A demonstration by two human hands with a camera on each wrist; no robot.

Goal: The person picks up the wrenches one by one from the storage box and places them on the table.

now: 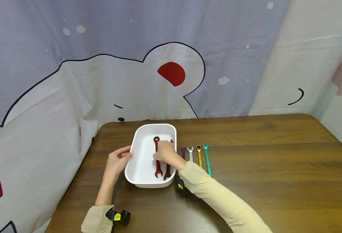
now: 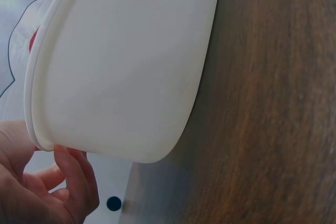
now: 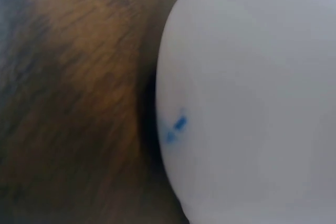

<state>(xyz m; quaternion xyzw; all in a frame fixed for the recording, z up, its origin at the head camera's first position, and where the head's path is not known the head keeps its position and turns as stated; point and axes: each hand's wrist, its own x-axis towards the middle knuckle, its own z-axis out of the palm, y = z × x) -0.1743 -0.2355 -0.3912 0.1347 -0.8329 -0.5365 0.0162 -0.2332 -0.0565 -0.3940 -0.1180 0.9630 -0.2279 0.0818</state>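
Observation:
A white plastic tub stands on the table, with red combination wrenches lying lengthwise in its right half. My left hand pinches the tub's left rim; in the left wrist view its fingers bend against the outside below the lip. My right hand reaches over the right rim into the tub, fingers curled on the shaft of the left red wrench. Partly under that hand lies another red wrench, along the right wall. The right wrist view shows only the tub's outer wall; the right fingertips are hidden.
Right of the tub, a purple wrench, a silver wrench, a yellow wrench and a green wrench lie side by side. My right forearm crosses near their lower ends. A printed curtain hangs behind the wooden table.

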